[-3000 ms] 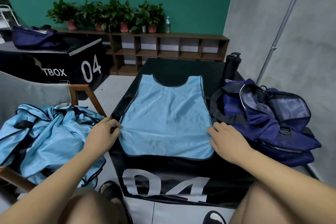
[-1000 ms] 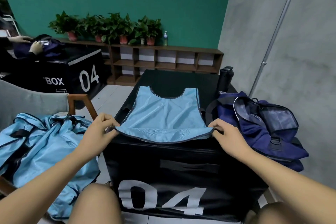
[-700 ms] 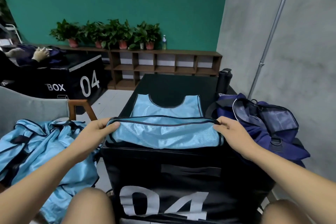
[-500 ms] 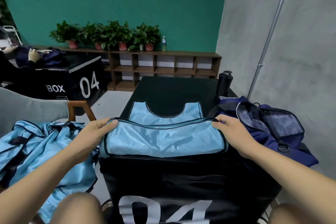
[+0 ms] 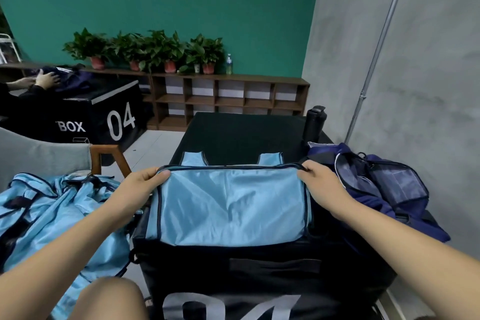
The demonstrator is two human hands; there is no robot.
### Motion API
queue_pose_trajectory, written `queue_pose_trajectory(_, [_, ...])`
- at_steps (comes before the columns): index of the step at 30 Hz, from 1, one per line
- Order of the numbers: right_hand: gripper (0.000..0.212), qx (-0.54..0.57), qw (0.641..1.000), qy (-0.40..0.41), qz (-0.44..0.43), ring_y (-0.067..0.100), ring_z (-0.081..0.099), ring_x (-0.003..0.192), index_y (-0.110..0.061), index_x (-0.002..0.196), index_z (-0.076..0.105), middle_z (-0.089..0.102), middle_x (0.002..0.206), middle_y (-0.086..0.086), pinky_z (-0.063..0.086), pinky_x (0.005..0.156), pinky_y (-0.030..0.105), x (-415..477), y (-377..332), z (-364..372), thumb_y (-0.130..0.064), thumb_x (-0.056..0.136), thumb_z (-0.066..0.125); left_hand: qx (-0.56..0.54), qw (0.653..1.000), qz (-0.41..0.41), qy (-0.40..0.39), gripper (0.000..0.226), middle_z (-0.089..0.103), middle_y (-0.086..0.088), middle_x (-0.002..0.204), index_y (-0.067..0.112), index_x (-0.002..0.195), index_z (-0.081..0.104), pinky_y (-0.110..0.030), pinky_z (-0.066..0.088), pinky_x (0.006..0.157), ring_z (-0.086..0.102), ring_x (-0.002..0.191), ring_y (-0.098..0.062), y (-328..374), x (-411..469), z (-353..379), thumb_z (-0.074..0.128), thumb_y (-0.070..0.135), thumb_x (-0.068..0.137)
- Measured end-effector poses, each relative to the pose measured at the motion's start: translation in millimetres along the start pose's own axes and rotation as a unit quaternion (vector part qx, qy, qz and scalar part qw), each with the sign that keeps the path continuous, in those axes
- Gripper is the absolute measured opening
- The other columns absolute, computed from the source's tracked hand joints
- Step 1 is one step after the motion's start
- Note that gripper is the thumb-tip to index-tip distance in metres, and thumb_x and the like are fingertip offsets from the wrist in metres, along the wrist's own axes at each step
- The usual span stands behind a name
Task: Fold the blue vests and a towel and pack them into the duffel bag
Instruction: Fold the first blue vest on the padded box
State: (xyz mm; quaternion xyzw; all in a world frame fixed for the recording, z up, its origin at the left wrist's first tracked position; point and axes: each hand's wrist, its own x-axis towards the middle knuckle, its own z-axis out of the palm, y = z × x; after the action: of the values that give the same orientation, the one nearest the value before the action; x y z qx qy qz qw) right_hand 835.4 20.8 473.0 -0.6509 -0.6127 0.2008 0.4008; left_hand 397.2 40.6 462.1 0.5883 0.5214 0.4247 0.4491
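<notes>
A light blue vest (image 5: 231,205) lies on the black box (image 5: 246,135) in front of me, its lower half folded up over the upper half. Only the two shoulder straps show beyond the folded hem. My left hand (image 5: 141,187) pinches the hem's left corner and my right hand (image 5: 320,184) pinches its right corner. The navy duffel bag (image 5: 384,184) lies open on the box to the right, just past my right hand. A heap of more blue vests (image 5: 49,213) sits on the chair at my left. No towel shows.
A black bottle (image 5: 314,122) stands at the box's far right corner behind the bag. A grey chair with a wooden arm (image 5: 109,156) is at left. Another person's hands (image 5: 41,80) work at a second black box far left. A grey wall runs close on the right.
Both hands lifted the vest's bottom hem from the near edge and carried it away from me, laying the lower half over the upper half. The hem now reaches the shoulder straps.
</notes>
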Motion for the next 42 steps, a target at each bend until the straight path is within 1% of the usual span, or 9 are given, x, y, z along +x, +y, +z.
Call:
queue_pose_trajectory(3, [0.017, 0.017, 1.0, 0.022, 0.012, 0.012, 0.044, 0.062, -0.014, 0.085, 0.062, 0.053, 0.066, -0.007, 0.037, 0.061, 0.033, 23, -3, 2, -0.024, 0.099, 0.062, 0.034, 0.999, 0.006, 0.038, 0.03, 0.08, -0.006, 0.093, 0.014, 0.099, 0.076, -0.031, 0.053, 0.063, 0.075, 0.078, -0.023, 8, 24, 5, 0.064, 0.041, 0.106])
queue_pose_trajectory(6, [0.016, 0.013, 0.999, 0.041, 0.016, 0.013, 0.045, 0.061, -0.013, 0.083, 0.063, 0.054, 0.063, -0.007, 0.035, 0.053, 0.022, 59, -2, 14, -0.02, 0.097, 0.061, 0.053, 0.997, 0.003, 0.06, 0.035, 0.08, -0.01, 0.094, 0.01, 0.097, 0.074, -0.041, 0.056, 0.074, 0.075, 0.083, -0.028, 9, 62, 6, 0.066, 0.043, 0.105])
queue_pose_trajectory(12, [0.018, -0.014, 0.996, 0.073, 0.044, 0.02, 0.055, 0.073, -0.013, 0.081, 0.059, 0.065, 0.076, 0.001, 0.044, 0.068, 0.037, 147, 19, 49, -0.016, 0.098, 0.056, 0.026, 0.996, -0.015, 0.087, 0.032, 0.08, -0.013, 0.1, 0.006, 0.104, 0.075, -0.043, 0.059, 0.085, 0.076, 0.089, -0.028, -7, 157, 12, 0.068, 0.037, 0.105])
queue_pose_trajectory(18, [0.016, -0.096, 0.989, 0.064, 0.096, 0.036, 0.06, 0.09, -0.014, 0.086, 0.056, 0.067, 0.092, 0.01, 0.044, 0.075, 0.039, 211, 55, 78, -0.018, 0.101, 0.051, 0.097, 0.989, -0.032, 0.106, 0.032, 0.079, -0.009, 0.084, 0.008, 0.089, 0.074, -0.044, 0.059, 0.078, 0.075, 0.081, -0.031, -34, 238, 20, 0.074, 0.039, 0.098])
queue_pose_trajectory(21, [0.013, -0.141, 0.982, 0.038, 0.118, 0.037, 0.062, 0.092, -0.016, 0.085, 0.056, 0.067, 0.096, 0.01, 0.046, 0.074, 0.038, 231, 71, 94, -0.02, 0.096, 0.051, 0.149, 0.98, -0.025, 0.128, 0.027, 0.069, -0.008, 0.074, 0.009, 0.079, 0.067, -0.034, 0.048, 0.067, 0.064, 0.073, -0.027, -53, 264, 31, 0.076, 0.029, 0.097])
queue_pose_trajectory(26, [0.014, -0.221, 0.968, 0.014, 0.122, 0.037, 0.063, 0.1, -0.018, 0.088, 0.062, 0.065, 0.106, 0.01, 0.056, 0.083, 0.04, 243, 88, 119, -0.018, 0.094, 0.049, 0.269, 0.953, -0.003, 0.14, 0.018, 0.072, -0.004, 0.079, 0.016, 0.081, 0.069, -0.033, 0.046, 0.063, 0.068, 0.078, -0.025, -84, 289, 37, 0.075, 0.027, 0.095])
queue_pose_trajectory(31, [0.022, -0.307, 0.946, -0.002, 0.108, 0.038, 0.053, 0.119, -0.016, 0.112, 0.067, 0.053, 0.125, 0.013, 0.05, 0.098, 0.043, 247, 98, 126, -0.019, 0.099, 0.049, 0.3, 0.943, 0.011, 0.146, 0.017, 0.069, -0.001, 0.092, 0.021, 0.08, 0.068, -0.035, 0.044, 0.071, 0.065, 0.086, -0.022, -101, 299, 40, 0.078, 0.025, 0.092])
queue_pose_trajectory(36, [0.016, -0.299, 0.951, 0.013, 0.078, 0.038, 0.058, 0.113, -0.016, 0.104, 0.066, 0.06, 0.119, 0.009, 0.051, 0.096, 0.044, 246, 105, 126, -0.014, 0.096, 0.053, 0.329, 0.931, 0.041, 0.151, 0.013, 0.064, -0.002, 0.099, 0.019, 0.09, 0.065, -0.035, 0.039, 0.076, 0.059, 0.089, -0.024, -116, 296, 41, 0.075, 0.024, 0.097])
queue_pose_trajectory(42, [0.014, -0.3, 0.951, 0.043, 0.057, 0.037, 0.056, 0.11, -0.016, 0.107, 0.064, 0.058, 0.119, 0.01, 0.045, 0.092, 0.045, 227, 111, 129, -0.015, 0.101, 0.052, 0.341, 0.924, 0.055, 0.162, 0.014, 0.06, -0.003, 0.099, 0.018, 0.092, 0.063, -0.038, 0.042, 0.08, 0.057, 0.093, -0.028, -118, 274, 43, 0.073, 0.025, 0.1])
